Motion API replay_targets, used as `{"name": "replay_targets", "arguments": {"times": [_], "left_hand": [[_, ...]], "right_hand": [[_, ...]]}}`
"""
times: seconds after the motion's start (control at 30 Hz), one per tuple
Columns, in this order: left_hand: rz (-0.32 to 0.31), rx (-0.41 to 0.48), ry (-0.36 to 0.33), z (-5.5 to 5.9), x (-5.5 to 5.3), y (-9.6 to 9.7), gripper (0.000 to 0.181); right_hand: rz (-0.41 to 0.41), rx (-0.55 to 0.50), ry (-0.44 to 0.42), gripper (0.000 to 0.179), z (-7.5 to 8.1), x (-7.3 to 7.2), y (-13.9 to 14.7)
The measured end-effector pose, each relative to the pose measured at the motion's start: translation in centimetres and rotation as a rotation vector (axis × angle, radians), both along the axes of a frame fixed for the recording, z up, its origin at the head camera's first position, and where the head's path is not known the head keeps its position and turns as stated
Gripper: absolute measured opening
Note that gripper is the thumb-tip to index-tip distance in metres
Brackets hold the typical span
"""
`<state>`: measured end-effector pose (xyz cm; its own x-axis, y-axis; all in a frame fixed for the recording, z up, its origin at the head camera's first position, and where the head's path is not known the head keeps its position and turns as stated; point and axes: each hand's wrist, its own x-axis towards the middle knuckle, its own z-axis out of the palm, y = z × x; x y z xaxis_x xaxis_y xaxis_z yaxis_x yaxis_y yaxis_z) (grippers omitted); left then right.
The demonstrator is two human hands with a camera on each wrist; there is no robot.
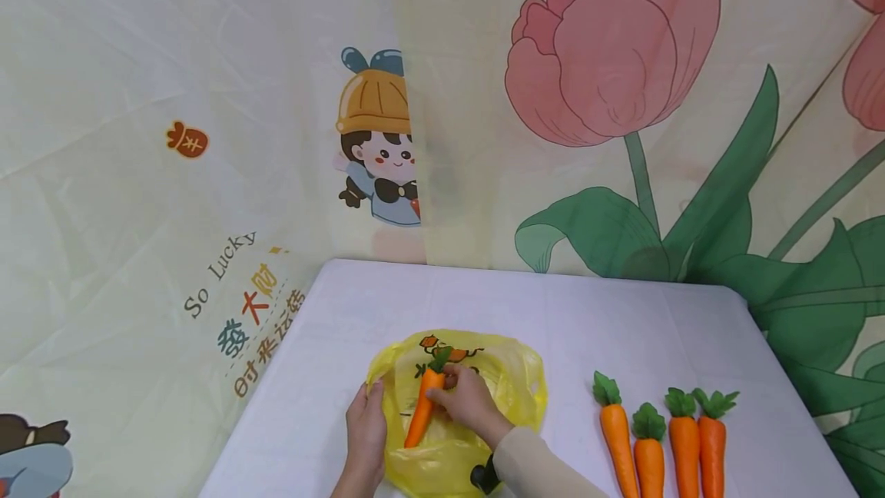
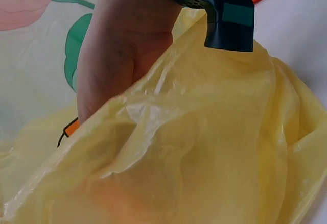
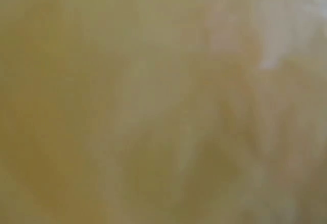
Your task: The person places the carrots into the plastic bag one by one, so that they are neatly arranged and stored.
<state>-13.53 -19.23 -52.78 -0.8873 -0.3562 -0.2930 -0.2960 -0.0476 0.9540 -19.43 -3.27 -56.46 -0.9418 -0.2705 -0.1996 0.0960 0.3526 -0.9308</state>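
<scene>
A yellow plastic bag (image 1: 525, 386) lies mouth-up on the white table, with a printed orange and black design inside. My left hand (image 1: 366, 430) grips its left rim. Inside the mouth, my right hand (image 1: 473, 404) pinches an orange carrot (image 1: 423, 410) near its green leafy top, the narrow end pointing down and to the left. From the left wrist, the right hand (image 2: 122, 45) reaches behind the raised bag wall (image 2: 214, 132), which hides its fingertips. Blurred yellow plastic fills the right wrist view.
Several carrots with green tops (image 1: 684, 444) lie side by side on the table (image 1: 567, 321) to the right of the bag. A black wrist camera (image 1: 485, 475) sits on the right wrist, over the bag's near side. Behind the table hangs a printed cloth (image 1: 470, 98).
</scene>
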Motion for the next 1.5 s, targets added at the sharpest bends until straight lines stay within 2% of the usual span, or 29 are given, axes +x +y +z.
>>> {"name": "replay_targets", "arguments": {"times": [0.17,0.33,0.57,0.67,0.77,0.83,0.93,1.13,1.37,1.43,1.5], "left_hand": [[-0.006,0.000,0.005,-0.1,0.0,0.1,0.059],[-0.019,-0.005,-0.012,0.0,-0.2,0.1,0.058],[-0.028,0.011,-0.007,0.2,-0.4,-0.1,0.059],[-0.035,0.010,-0.013,0.2,-0.4,-0.1,0.059],[-0.042,0.003,-0.021,0.3,-0.4,-0.1,0.060],[-0.042,-0.002,-0.023,0.4,-0.4,-0.1,0.060],[-0.039,-0.009,-0.017,0.5,-0.5,-0.2,0.060],[-0.033,-0.020,-0.014,0.7,-0.6,-0.3,0.058],[-0.019,-0.026,-0.029,0.7,-0.8,-0.3,0.058],[-0.015,-0.022,-0.031,0.7,-0.8,-0.3,0.058],[-0.014,-0.013,-0.030,0.8,-0.9,-0.3,0.060]], "right_hand": [[-0.039,-0.143,-0.063,0.064,-0.1,0.0,0.0],[-0.017,-0.229,-0.087,0.063,0.0,0.2,0.0],[0.037,-0.134,-0.077,0.052,0.4,0.5,-0.1],[0.072,-0.143,-0.108,0.051,0.8,0.8,0.1],[0.115,-0.152,-0.108,0.053,1.7,1.4,0.7],[0.145,-0.145,-0.079,0.052,2.6,2.0,1.5],[0.196,-0.087,0.042,0.052,4.3,3.0,2.7],[0.251,0.190,0.436,0.061,7.5,5.3,5.2],[0.220,0.487,0.916,0.074,10.0,6.7,8.7],[0.202,0.556,1.018,0.080,10.7,6.8,9.9],[0.176,0.614,1.083,0.086,11.3,6.9,11.1]]}}
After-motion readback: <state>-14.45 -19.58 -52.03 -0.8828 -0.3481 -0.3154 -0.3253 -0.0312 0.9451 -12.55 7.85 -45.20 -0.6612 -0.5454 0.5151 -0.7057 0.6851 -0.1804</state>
